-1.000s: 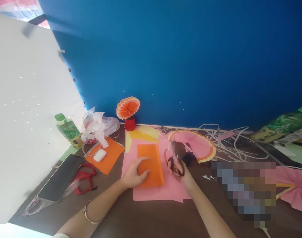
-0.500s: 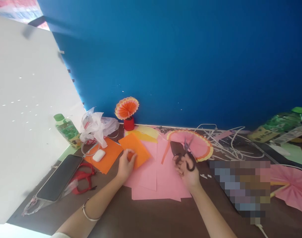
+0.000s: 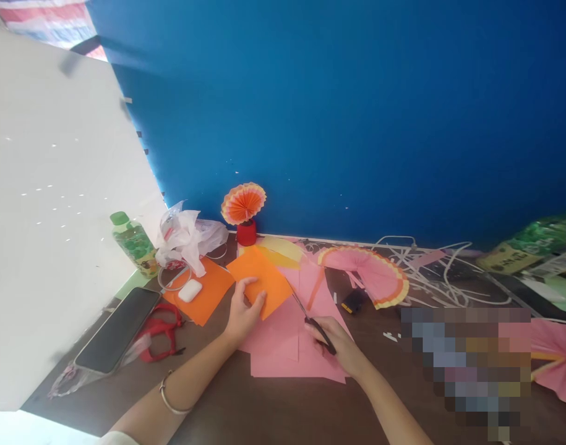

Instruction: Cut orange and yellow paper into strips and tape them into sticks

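Note:
My left hand [image 3: 242,314] pinches the near edge of a folded orange paper [image 3: 258,280], which lies turned at an angle over the pink paper sheets [image 3: 292,343]. My right hand [image 3: 334,346] grips black-handled scissors [image 3: 313,323]. Their blades point up and left, with the tips at the orange paper's right edge. A thin orange strip [image 3: 315,289] lies on the pink sheets just right of the blades.
A phone [image 3: 118,330], red scissors [image 3: 159,330], white earbud case [image 3: 188,290] on an orange sheet [image 3: 203,296], a green bottle [image 3: 133,242] and a plastic bag [image 3: 184,236] sit left. Paper fans [image 3: 242,203] [image 3: 373,272], cables [image 3: 443,272] and another bottle [image 3: 533,244] lie behind and right.
My left hand slid the orange paper up-left and turned it. My right hand swung the scissors out toward the pink fan, then back down-left to the orange paper's edge.

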Tool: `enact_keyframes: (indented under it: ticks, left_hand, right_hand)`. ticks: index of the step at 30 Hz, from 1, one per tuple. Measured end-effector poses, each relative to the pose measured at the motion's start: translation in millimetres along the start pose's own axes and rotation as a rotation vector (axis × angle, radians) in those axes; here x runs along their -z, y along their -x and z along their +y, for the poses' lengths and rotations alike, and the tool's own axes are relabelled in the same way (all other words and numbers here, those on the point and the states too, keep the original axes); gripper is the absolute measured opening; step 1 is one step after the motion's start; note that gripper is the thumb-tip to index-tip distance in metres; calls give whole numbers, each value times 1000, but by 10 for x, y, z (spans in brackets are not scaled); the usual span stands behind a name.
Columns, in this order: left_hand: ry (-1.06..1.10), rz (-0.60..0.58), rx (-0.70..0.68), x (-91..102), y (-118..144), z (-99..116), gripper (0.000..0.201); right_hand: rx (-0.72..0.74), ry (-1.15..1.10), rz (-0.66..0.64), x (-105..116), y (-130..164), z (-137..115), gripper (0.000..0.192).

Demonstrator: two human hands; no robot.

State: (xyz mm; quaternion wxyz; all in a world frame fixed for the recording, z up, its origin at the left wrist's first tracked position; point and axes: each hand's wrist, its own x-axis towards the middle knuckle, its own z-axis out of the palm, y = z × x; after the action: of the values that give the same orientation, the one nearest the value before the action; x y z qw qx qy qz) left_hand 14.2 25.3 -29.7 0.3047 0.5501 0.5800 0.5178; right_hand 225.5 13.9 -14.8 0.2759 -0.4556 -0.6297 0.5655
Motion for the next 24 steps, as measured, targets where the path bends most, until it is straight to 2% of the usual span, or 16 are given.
enact_keyframes:
  ticks: [6,12,24]
  left_hand:
    - [10,-81,-45,7,18,77,24]
    - [26,-84,-36,12,17,61,25]
    - [43,-55,-95,-5,13,10,25]
  right_hand:
    - [-40,-92,-57,15,-10,-26,43]
    - [-56,-160,-82,41,-23,-33,43]
    - [-35,-143,-108,66,-28,6,43]
